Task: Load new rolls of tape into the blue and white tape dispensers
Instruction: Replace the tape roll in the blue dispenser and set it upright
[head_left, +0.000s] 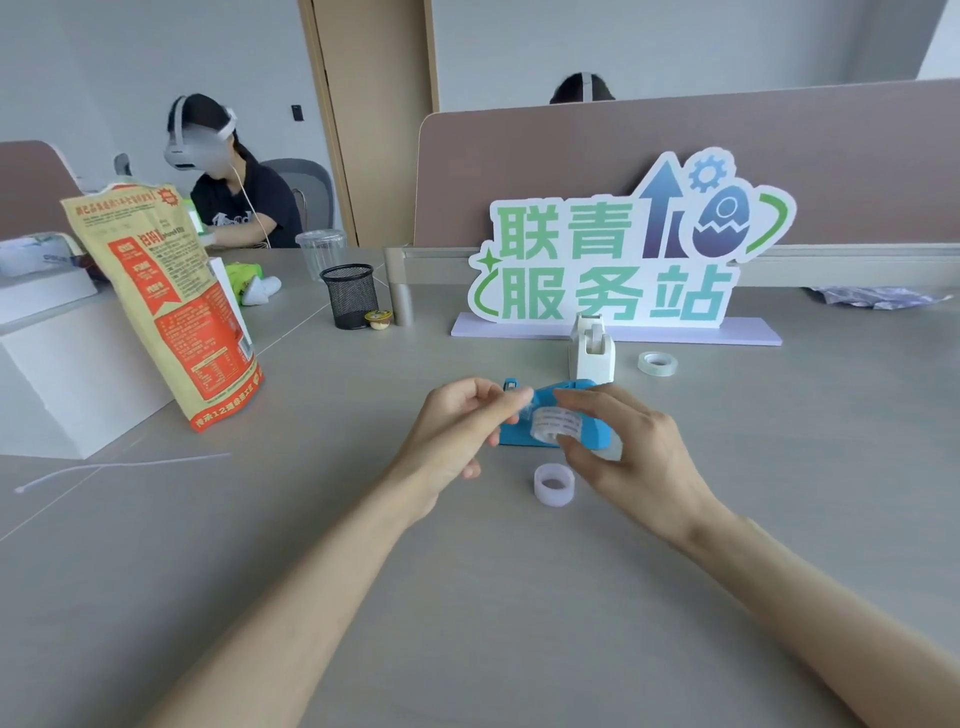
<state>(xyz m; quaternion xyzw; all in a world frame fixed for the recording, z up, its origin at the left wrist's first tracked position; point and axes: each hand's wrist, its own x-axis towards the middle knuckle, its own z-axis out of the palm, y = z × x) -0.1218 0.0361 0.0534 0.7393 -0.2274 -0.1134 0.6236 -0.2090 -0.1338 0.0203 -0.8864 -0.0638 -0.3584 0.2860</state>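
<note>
Table (467, 623): bare grey top nearest me, open room between my forearms.
Core (554, 484): pale empty ring lying flat, just under my right hand.
Right hand (618, 441): my fingers curled around a clear tape roll (557, 422), held over the blue dispenser (545, 415); the roll's print is too small to read.
Left hand (457, 426): thumb and forefinger pinched at the roll's loose end, as far as I can tell.
White dispenser (592, 349): upright just behind the blue one.
Spare roll (657, 362): flat on the table, right of the white dispenser, apart from it.
Bag (166, 301): orange and tan, standing at my left; its print reads mirrored.
Mesh cup (349, 296): black, further back left.
Sign (613, 249): green characters "联青服务站", against the divider (571, 156) at the far table edge.
</note>
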